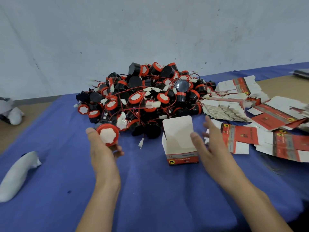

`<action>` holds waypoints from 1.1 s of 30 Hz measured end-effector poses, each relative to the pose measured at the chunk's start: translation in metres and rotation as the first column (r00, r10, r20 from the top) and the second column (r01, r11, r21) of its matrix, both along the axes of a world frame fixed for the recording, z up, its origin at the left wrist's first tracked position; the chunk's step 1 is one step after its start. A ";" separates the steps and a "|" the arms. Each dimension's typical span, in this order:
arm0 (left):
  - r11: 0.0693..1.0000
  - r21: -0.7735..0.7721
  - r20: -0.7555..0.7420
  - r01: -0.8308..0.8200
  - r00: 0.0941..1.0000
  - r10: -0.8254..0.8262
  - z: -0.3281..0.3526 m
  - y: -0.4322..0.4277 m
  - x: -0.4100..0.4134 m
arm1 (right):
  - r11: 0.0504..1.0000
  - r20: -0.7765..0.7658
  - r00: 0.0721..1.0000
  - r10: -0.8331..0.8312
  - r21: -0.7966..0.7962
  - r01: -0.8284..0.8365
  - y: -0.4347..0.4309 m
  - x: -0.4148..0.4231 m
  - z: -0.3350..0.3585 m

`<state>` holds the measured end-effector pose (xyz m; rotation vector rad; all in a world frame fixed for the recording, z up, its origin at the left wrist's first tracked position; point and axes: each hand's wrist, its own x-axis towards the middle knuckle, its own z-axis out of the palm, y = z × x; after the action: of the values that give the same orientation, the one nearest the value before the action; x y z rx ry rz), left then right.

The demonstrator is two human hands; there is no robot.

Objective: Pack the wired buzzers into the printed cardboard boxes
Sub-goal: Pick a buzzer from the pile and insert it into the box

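Left hand point(102, 149): we grip a round buzzer point(107, 137) with a red rim and white face; its body is hidden.
Right hand point(209, 146): fingers straight and released, beside the box point(179, 143).
Box: upright cardboard, top open, on the blue cloth surface point(150, 190).

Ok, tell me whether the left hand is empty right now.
No, the left hand grips a red-rimmed buzzer, with the white face of it turned toward the camera.

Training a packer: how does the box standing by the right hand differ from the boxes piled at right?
The open box stands erected, flap up, white inside showing; the flat boxes lie collapsed in overlapping piles. The open box is single; the flat boxes are many. Both carry red print.
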<state>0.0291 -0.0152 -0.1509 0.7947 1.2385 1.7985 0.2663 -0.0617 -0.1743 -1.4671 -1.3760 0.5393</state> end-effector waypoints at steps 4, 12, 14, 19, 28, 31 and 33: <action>0.954 0.285 -0.312 -0.091 0.932 0.182 0.003 -0.023 -0.013 | 0.909 0.027 0.978 -0.206 0.375 0.181 -0.006 -0.008 0.014; 0.815 0.557 -0.699 0.160 0.620 0.357 -0.008 -0.057 0.001 | 0.812 0.431 0.901 -0.054 0.543 -0.212 -0.019 -0.066 0.023; 0.820 0.517 -0.769 0.245 0.555 0.318 -0.012 -0.060 0.008 | 0.805 0.500 0.866 -0.021 0.522 -0.281 -0.019 -0.075 0.018; 0.800 0.462 -0.811 0.383 0.547 0.207 -0.014 -0.067 0.008 | 0.855 0.199 0.954 0.223 0.431 -0.289 -0.023 -0.077 0.020; 0.893 0.264 -0.900 0.364 0.426 0.092 -0.014 -0.067 0.016 | 0.874 -0.508 0.717 0.477 0.362 -0.324 -0.036 -0.091 0.037; 0.901 0.262 -0.924 0.347 0.358 0.131 -0.013 -0.066 0.020 | 0.890 -0.507 0.738 0.445 0.341 -0.303 -0.035 -0.089 0.037; 0.901 0.260 -0.929 0.347 0.343 0.136 -0.012 -0.065 0.019 | 0.901 -0.508 0.750 0.424 0.323 -0.290 -0.032 -0.086 0.036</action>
<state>0.0485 -0.0797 -0.1630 2.3919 1.3726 1.4324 0.1800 -0.0939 -0.1386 -0.7501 -1.1784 0.9515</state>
